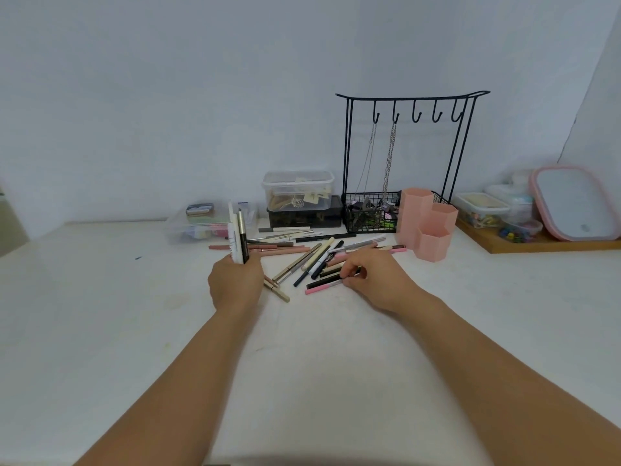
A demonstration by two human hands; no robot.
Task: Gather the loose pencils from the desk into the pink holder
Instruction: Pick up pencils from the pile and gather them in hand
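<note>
Head view: my left hand (235,280) grips an upright bundle of slim collected pencils (239,235), keeping them ready, while my right hand (366,272) pinches a pink-and-black pencil (324,286) from the scattered pile; the pink hexagonal plastic holder (426,227) waits at two o'clock.

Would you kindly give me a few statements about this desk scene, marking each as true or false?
1. The left hand holds a bundle of pencils upright. True.
2. The pink holder lies tipped over. False: it stands upright.
3. The right hand hovers over the mirror. False: it pinches a pencil in the loose pile.
4. Chains hang from the black hook rack. True.
</note>
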